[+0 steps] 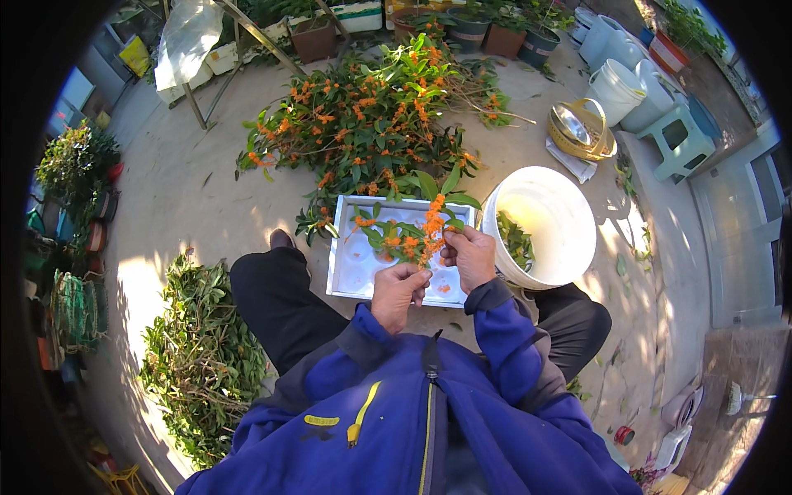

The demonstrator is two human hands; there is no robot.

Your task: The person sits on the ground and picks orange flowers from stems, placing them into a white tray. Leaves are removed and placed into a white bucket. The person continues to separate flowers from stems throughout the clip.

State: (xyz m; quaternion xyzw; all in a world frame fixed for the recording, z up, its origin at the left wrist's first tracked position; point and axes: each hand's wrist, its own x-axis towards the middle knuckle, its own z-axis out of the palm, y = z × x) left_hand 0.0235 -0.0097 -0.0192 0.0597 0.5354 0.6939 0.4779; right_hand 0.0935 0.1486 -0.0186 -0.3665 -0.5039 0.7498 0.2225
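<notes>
A leafy sprig with clusters of small orange flowers is held up between my two hands. My left hand pinches its lower end, fingers closed. Higher on the right side, my right hand is closed with thumb and fingertips at the flowers and leaves. Beneath the sprig lies a white tray with round hollows, and a few orange petals rest in it. Just right of my right hand stands a white bucket with green leaves inside.
Beyond the tray is a large heap of flowering branches. A pile of stripped leafy twigs lies at the left. Far right are a basket with a metal bowl, a green stool and white buckets. Potted plants line the back.
</notes>
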